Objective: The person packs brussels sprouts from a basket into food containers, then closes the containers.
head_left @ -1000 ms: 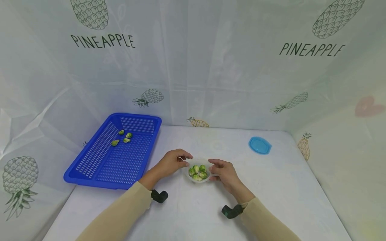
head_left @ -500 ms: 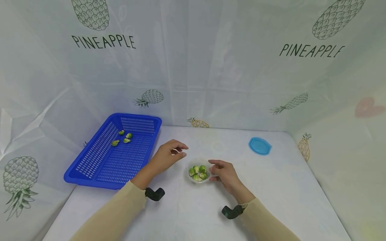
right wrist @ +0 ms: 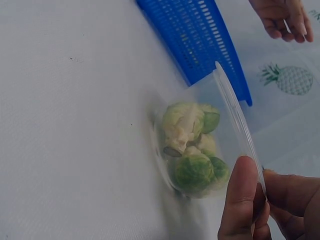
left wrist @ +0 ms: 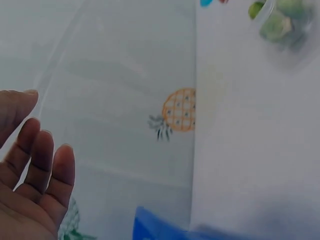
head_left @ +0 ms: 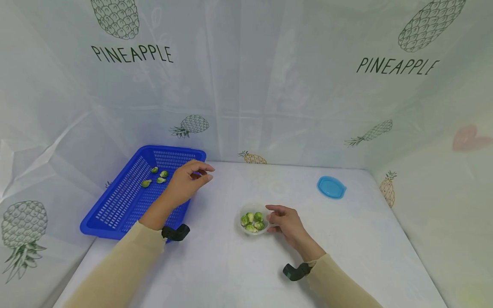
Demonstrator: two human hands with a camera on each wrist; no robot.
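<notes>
My right hand (head_left: 286,222) pinches the rim of a small clear plastic tub (right wrist: 237,117) between thumb and fingers. The tub stands on the white table with several Brussels sprouts (right wrist: 194,172) inside. My left hand (head_left: 185,182) is raised over the right side of a blue perforated basket (head_left: 108,235), its fingers loosely bent with nothing between them. In the left wrist view, the thumb and fingers (left wrist: 61,172) are apart, and only a corner of the basket shows below. Several more sprouts (head_left: 146,183) lie toward the back of the basket.
A light-blue plastic lid (head_left: 331,187) lies at the back right of the table (head_left: 246,273). White sheeting (head_left: 269,85) printed with pineapples hangs behind the table and on both sides. The basket fills the table's left rear.
My left hand has let go of the tub and moved left and away from me, over to the basket. My right hand and the tub stay in place.
</notes>
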